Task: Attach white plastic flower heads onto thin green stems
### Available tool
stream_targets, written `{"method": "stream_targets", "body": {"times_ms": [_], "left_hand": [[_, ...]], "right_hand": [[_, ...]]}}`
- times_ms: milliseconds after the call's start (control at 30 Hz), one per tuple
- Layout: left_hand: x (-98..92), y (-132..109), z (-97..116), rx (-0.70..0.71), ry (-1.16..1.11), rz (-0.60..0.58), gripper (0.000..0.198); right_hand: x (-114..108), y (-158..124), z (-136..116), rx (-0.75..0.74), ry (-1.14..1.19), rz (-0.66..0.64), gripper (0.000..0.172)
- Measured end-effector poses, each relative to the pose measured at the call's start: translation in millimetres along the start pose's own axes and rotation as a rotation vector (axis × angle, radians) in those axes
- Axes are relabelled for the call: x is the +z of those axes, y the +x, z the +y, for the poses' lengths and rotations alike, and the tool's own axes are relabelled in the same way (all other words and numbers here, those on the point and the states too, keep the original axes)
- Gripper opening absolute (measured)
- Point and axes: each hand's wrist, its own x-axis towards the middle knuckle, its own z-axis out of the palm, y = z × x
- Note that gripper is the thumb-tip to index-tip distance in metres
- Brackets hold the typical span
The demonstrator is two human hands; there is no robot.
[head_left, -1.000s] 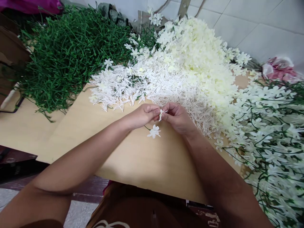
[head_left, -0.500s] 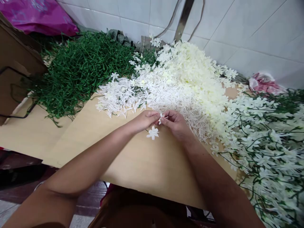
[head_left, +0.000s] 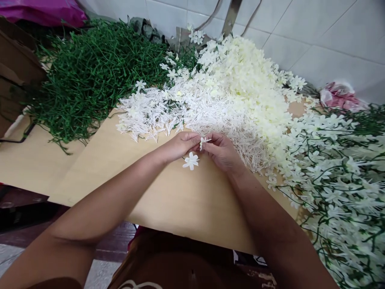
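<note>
My left hand [head_left: 183, 144] and my right hand [head_left: 223, 151] meet over the board, both with fingers closed in a pinch. Between their fingertips is a small white artificial flower [head_left: 202, 143], with a thin white spike pointing right from it at my right fingertips. A second white artificial flower [head_left: 191, 161], fully spread, hangs just below my left hand; a bit of dark stem shows beside it. Most of the stem is hidden by my left fingers. Behind my hands lies a heap of thin white stamen-like pieces [head_left: 221, 116].
Cream flower heads [head_left: 249, 76] are heaped against the tiled wall. Green plastic stems [head_left: 99, 76] form a pile at the left, beside a cardboard box [head_left: 15, 60]. Assembled white flowers on green stems [head_left: 339, 172] cover the right side. The brown board [head_left: 168, 200] lies beneath my hands.
The view has shifted a little, so the piles sit higher in the picture. My hands stay together at the small flower, and the white spike beside my right fingertips shows more clearly.
</note>
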Motion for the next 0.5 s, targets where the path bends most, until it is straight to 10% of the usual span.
{"method": "stream_targets", "body": {"times_ms": [500], "left_hand": [[8.4, 5.7, -4.7, -0.021, 0.173, 0.169, 0.037]], "right_hand": [[11.4, 1.8, -1.0, 0.048, -0.073, 0.188, 0.031]]}}
